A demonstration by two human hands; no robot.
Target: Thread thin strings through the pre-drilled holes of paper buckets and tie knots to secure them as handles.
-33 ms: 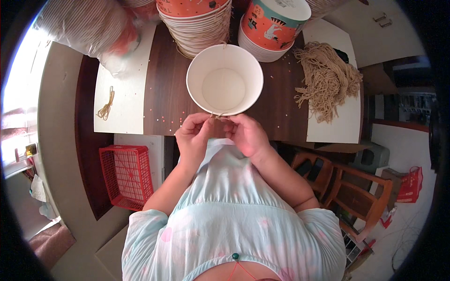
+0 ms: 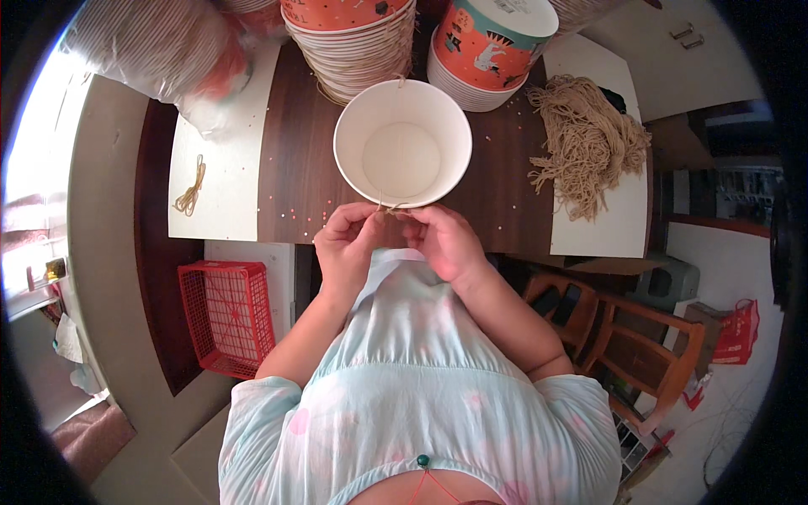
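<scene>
A white round paper tub stands at the front middle of the brown table, its open mouth toward me. At its near rim, a thin tan string lies between my fingers. My left hand pinches the string between thumb and forefinger. From the other side, my right hand has closed its fingers on the same string, the fingertips partly hidden behind the rim. Another bit of string shows at the tub's far rim.
Tall stacks of orange printed tubs rise behind. Plastic-wrapped tubs stand far left, with a small cord bundle nearer. A heap of tan strings lies right. Below are a red basket and a wooden chair.
The tub has shifted very slightly to the left. Both hands keep their grip on the string.
</scene>
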